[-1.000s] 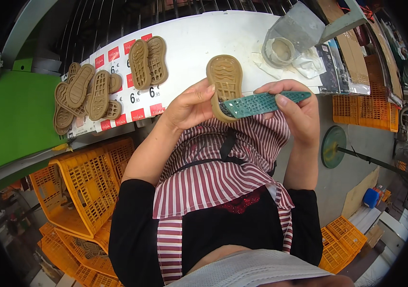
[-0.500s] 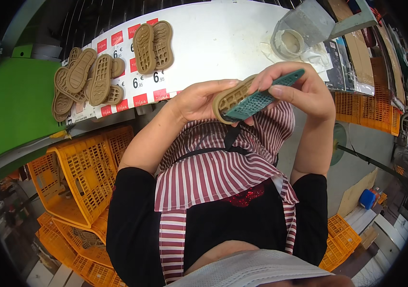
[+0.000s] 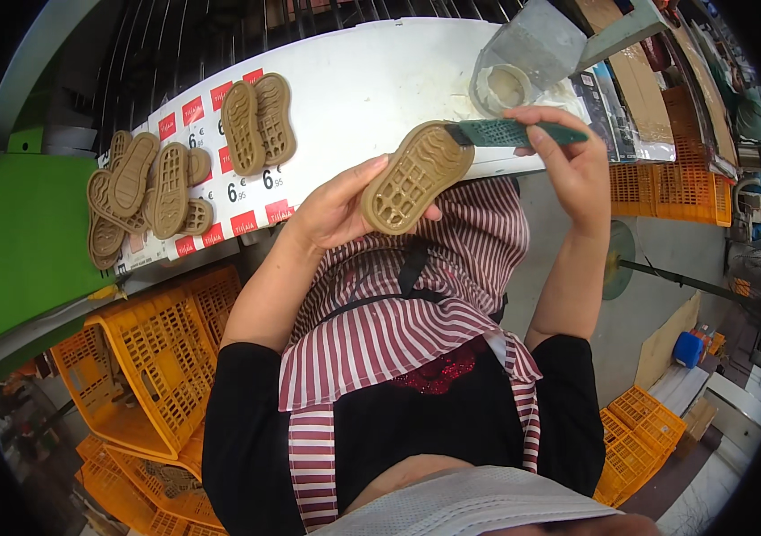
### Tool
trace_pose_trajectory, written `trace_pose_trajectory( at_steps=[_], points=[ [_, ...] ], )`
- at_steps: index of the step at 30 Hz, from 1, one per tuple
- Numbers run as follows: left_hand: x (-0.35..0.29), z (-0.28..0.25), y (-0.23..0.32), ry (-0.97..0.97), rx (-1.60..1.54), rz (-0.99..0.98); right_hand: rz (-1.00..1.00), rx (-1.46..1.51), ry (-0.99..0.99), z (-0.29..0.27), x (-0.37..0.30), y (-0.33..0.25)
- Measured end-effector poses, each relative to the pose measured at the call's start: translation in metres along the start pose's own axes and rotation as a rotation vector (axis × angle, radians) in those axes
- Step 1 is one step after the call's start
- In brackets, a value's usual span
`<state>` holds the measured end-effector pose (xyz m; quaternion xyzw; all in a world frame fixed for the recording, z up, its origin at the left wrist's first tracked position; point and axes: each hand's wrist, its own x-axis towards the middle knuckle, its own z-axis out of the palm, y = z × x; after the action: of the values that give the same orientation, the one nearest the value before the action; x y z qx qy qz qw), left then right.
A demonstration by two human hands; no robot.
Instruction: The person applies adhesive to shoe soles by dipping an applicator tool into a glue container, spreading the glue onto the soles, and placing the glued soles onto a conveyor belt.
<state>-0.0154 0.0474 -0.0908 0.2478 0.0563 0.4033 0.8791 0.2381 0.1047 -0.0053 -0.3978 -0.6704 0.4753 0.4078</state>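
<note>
My left hand (image 3: 338,207) holds a tan shoe sole (image 3: 398,189) by its near left edge, tilted above my lap, its gridded and wavy-ribbed face up. My right hand (image 3: 570,165) pinches a flat green brush (image 3: 497,133) with a perforated handle between thumb and fingers. The brush's dark tip reaches the sole's far right end; whether it touches cannot be made out. On the white table (image 3: 354,89) lie two similar soles (image 3: 257,125) side by side. A loose heap of soles (image 3: 135,179) lies at the table's left end.
A round pot (image 3: 504,87) with whitish contents stands at the back right, beside a translucent container (image 3: 541,40). Orange crates (image 3: 153,357) are stacked at lower left, with others (image 3: 644,438) at lower right. A green surface (image 3: 23,223) adjoins the left.
The brush has moved from along the sole's near side to its far right end. My left hand has brought the sole left and turned its face up. The head view has shifted slightly.
</note>
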Motion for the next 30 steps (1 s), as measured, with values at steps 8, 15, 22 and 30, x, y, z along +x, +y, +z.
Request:
trace_pose_trajectory(
  at_steps=[8,15,22,30],
  points=[
    [0.018,0.019,0.004,0.181,0.254,0.046,-0.390,-0.496,0.040,0.023,-0.008,-0.014],
    [0.034,0.022,0.009,0.351,0.243,0.095,-0.380,-0.306,-0.132,0.019,-0.019,-0.032],
    [0.062,0.050,0.034,0.357,0.009,0.060,-0.241,0.091,0.315,-0.036,-0.033,-0.038],
    [0.144,0.168,0.103,0.107,0.031,0.019,-0.138,0.247,0.476,-0.092,-0.068,-0.032]
  ],
)
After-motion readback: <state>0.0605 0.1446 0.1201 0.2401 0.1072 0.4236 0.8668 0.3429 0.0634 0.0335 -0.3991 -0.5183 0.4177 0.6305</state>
